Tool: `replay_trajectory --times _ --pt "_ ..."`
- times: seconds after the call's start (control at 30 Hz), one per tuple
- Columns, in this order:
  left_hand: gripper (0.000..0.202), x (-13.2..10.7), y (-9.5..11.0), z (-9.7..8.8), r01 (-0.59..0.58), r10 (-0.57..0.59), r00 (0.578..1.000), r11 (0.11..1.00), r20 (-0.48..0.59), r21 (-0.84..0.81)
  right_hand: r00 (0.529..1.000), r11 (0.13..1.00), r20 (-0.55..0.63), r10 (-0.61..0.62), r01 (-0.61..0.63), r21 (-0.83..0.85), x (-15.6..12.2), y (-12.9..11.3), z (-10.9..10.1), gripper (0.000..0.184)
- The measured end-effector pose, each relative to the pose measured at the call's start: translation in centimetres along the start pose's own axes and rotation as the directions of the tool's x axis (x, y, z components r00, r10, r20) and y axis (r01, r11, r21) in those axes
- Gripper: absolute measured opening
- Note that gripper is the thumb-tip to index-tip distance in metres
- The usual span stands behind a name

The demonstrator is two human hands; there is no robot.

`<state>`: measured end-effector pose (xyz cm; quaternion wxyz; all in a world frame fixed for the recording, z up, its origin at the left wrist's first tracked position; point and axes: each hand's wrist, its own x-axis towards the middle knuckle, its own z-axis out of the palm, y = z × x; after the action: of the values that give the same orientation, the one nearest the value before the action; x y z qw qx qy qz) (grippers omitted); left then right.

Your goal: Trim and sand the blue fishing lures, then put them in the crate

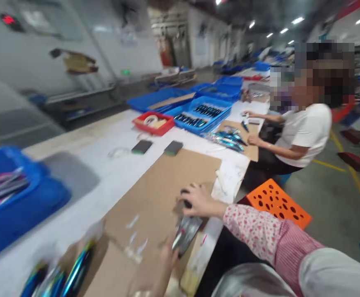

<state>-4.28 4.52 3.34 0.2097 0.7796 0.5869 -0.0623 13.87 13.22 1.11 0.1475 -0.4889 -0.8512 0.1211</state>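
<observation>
My right hand (198,201), in a floral sleeve, is closed round the black top end of a shiny silver item (186,232) that lies over the near edge of a brown cardboard sheet (167,173). My left hand (163,260) is smeared by motion at the bottom. Its fingertips are at the lower end of the same shiny item; its grip cannot be made out. Small clear scraps (135,243) lie on the cardboard beside it.
A blue bin (28,206) with shiny strips stands at the left, and more shiny blue pieces (71,272) lie at the bottom left. Two dark pads (142,146), a red tray (153,123) and blue trays (204,111) sit farther along. A seated co-worker (303,132) works at the right, with an orange stool (278,203) nearby.
</observation>
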Motion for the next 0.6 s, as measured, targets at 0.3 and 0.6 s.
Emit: replay_trajectory --times 0.3,0.6 --pt "0.05 0.0 1.0 0.7 0.073 -0.078 0.995 0.994 0.056 0.082 0.994 0.988 0.0 -0.113 0.113 0.11 0.0 0.8 0.0 0.034" --pt "0.04 -0.3 1.8 0.3 0.1 -0.121 0.989 0.971 0.086 0.219 0.966 0.964 0.04 -0.254 0.25 0.093 1.1 -0.8 0.0 0.034"
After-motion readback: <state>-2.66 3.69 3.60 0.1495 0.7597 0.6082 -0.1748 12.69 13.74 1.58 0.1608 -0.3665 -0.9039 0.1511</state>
